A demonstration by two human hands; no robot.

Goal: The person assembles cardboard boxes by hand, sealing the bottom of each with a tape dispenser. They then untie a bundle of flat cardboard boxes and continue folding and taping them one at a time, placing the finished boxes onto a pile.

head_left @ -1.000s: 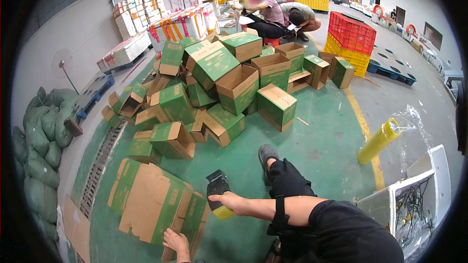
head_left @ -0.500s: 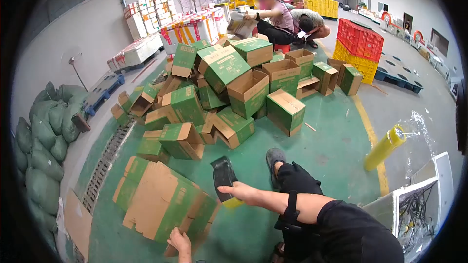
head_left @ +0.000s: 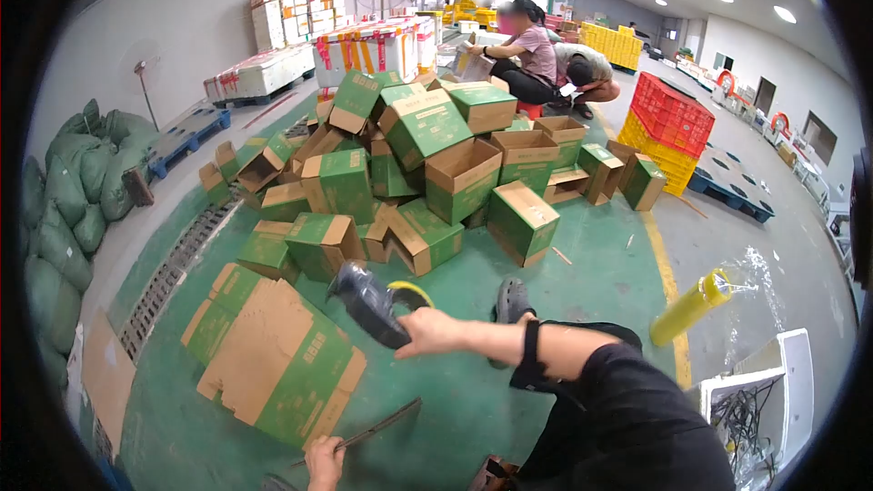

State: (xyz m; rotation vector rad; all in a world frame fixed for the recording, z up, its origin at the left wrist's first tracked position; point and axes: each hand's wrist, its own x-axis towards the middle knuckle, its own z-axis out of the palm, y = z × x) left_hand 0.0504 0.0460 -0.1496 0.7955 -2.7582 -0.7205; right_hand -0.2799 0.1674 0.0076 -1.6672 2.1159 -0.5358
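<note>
My right hand is closed around a black tape dispenser with a yellow roll beside it, held above the green floor. At the bottom, my left hand pinches a thin sheet, seemingly cardboard, seen nearly edge-on. A flattened green and brown carton lies on the floor just beyond my left hand. Past it rises a heap of open green and brown boxes.
A yellow roll stands at the right, near a white foam box holding dark strands. Red and yellow crates stand farther back. Green sacks line the left. Two people are low down behind the heap.
The tape dispenser has turned and moved left and up with my right hand. The cardboard at my left hand has gone from broad side to nearly edge-on. The view has shifted slightly.
</note>
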